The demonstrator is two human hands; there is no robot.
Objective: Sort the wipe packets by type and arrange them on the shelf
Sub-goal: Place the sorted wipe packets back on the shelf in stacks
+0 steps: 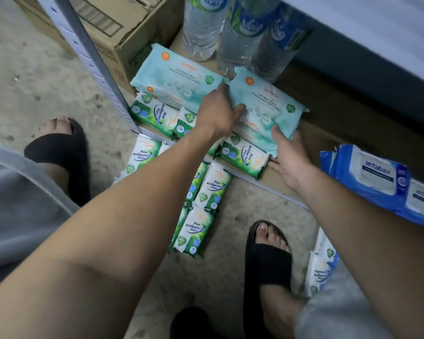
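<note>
pale teal fragrance-free packets are lying stacked flat on the shelf. the rightmost teal packet is being gripped by the left hand and right hand. green pine packets are lining the shelf's front edge, with other green packets lying on the floor. blue antabax packets are lying at right.

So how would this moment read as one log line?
left hand, right hand: hold fragrance-free wipes packet | place: shelf, near water bottles | floor: pine wipes packets
</note>
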